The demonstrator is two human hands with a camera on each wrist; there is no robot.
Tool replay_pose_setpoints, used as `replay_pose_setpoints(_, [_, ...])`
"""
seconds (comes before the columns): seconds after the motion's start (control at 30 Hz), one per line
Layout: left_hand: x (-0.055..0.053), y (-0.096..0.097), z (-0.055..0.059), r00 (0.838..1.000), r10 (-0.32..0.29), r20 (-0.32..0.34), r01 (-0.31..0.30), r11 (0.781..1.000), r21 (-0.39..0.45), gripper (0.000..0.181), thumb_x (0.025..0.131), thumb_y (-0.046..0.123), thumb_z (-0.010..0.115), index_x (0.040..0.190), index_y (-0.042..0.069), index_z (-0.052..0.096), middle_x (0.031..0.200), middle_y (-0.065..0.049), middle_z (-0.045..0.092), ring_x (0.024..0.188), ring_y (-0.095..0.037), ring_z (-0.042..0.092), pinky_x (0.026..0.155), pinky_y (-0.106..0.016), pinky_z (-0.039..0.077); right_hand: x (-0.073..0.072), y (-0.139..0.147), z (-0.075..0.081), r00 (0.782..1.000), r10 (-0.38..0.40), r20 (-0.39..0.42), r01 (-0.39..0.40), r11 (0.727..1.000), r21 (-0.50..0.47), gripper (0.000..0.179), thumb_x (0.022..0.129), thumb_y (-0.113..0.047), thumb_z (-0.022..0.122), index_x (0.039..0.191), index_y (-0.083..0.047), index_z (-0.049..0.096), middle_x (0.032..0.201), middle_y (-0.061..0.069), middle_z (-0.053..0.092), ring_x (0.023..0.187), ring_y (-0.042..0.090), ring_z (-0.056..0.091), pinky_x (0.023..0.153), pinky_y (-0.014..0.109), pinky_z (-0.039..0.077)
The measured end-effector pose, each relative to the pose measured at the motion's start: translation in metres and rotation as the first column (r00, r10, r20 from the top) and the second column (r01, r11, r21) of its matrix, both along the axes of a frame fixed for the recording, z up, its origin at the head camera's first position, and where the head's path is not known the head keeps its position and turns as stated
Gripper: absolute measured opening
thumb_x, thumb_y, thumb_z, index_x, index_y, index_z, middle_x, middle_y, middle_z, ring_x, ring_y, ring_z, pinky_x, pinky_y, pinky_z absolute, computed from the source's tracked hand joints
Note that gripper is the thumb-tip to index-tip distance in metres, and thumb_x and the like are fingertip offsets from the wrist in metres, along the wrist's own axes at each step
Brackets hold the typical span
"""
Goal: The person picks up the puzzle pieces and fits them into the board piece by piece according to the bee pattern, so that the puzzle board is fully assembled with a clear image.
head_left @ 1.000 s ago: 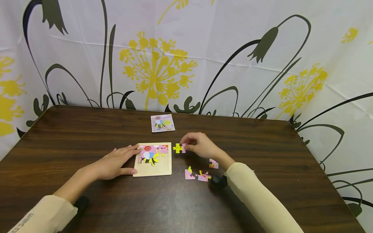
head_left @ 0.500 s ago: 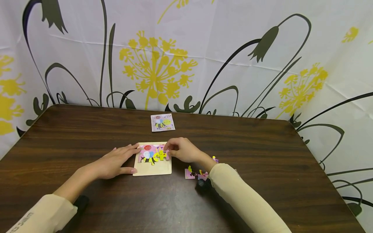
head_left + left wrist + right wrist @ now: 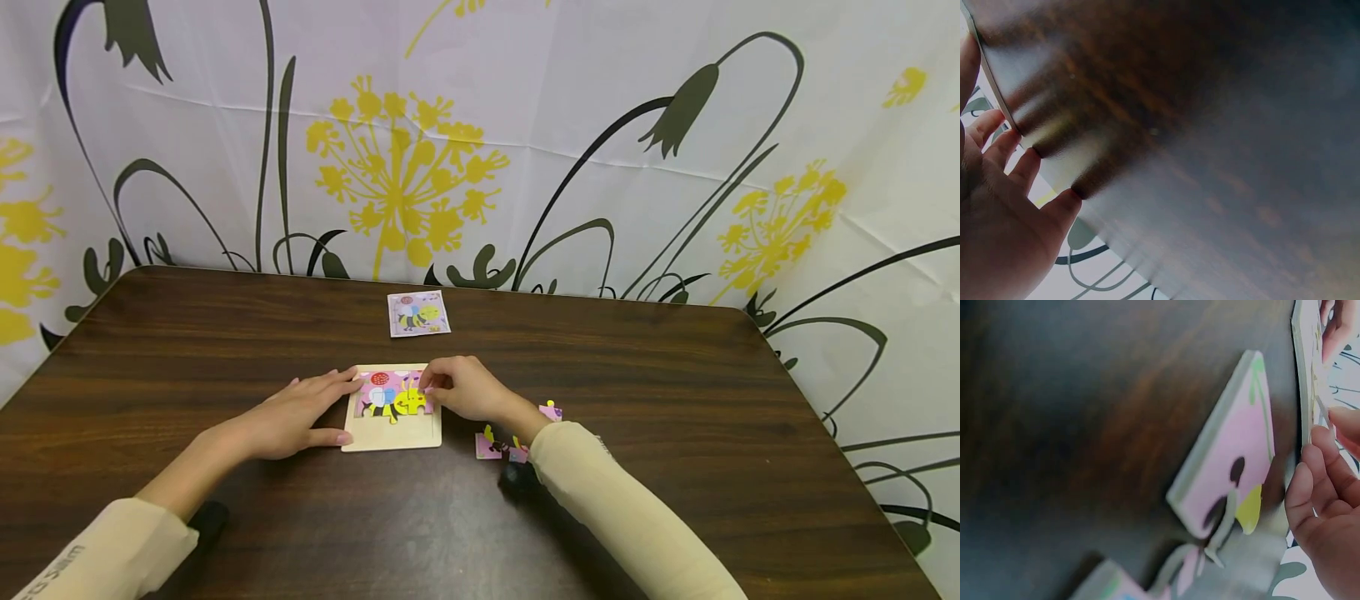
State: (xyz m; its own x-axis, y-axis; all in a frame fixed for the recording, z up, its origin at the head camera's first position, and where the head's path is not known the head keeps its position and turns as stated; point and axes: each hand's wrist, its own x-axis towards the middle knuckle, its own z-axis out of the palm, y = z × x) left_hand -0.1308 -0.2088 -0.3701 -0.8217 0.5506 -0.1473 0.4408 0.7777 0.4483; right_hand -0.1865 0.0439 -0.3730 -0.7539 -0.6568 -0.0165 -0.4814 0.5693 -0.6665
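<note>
We rest the left hand [image 3: 288,425], fingers spread, on the left edge of the square, pale wooden tray [image 3: 390,437]; the right hand [image 3: 472,392] pinches a yellow-and-pink jigsaw piece [image 3: 415,403] within its right side. We should align tabs before pressing flat.

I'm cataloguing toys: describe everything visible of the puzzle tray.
The puzzle tray is pale, squarish, wood-like, with a raised rim. It lies flat on the dark table. Bee-picture pieces cover its far part; the near strip is bare. The left hand touches its left edge; the right hand pinches another piece at its right side.
</note>
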Motion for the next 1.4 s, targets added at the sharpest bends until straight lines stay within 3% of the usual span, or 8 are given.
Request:
replay_pose_setpoints(0.6, [0.000,-0.001,-0.003,1.000,0.001,-0.007,-0.001,1.000,0.002,0.075,0.082,0.043,0.063,0.138,0.002,0.035,0.144,-0.021,0.027,0.129,-0.043,0.025,0.094,-0.068,0.020,0.001,-0.002,-0.004,0.998,-0.008,-0.061,0.010,0.999,0.035,0.006,0.082,-0.006,0.066,0.088,-0.007,0.066,0.073,-0.001,0.050,0.067,0.010,0.045,0.057,0.018,0.038])
replay_pose_setpoints(0.9, [-0.001,-0.002,-0.003,1.000,0.000,0.004,0.000,1.000,-0.009,0.076,0.082,0.044,0.063,0.138,0.001,0.034,0.144,-0.022,0.026,0.129,-0.043,0.025,0.095,-0.068,0.019,0.004,0.007,0.001,0.996,0.062,-0.070,-0.060,0.998,0.031,0.014,0.081,-0.009,0.069,0.095,-0.006,0.067,0.078,0.006,0.052,0.066,0.011,0.046,0.058,0.019,0.038])
replay_pose_setpoints(1.13, [-0.001,-0.001,-0.003,1.000,-0.006,-0.017,0.006,1.000,0.004,0.075,0.082,0.043,0.063,0.137,0.000,0.036,0.143,-0.024,0.027,0.128,-0.045,0.026,0.094,-0.068,0.020,0.006,0.008,0.000,0.992,0.093,-0.084,-0.088,0.994,0.069,0.022,0.084,-0.009,0.066,0.105,-0.009,0.069,0.082,0.003,0.051,0.067,0.010,0.045,0.058,0.019,0.038])
replay_pose_setpoints(1.4, [-0.001,-0.003,-0.004,1.000,-0.003,-0.011,0.003,1.000,-0.001,0.076,0.081,0.044,0.063,0.137,0.000,0.036,0.144,-0.024,0.026,0.128,-0.044,0.026,0.094,-0.068,0.020,0.005,0.006,-0.004,0.983,0.133,-0.130,-0.117,0.985,0.124,0.021,0.085,-0.009,0.065,0.105,-0.011,0.070,0.086,0.002,0.048,0.071,0.012,0.045,0.060,0.018,0.036])
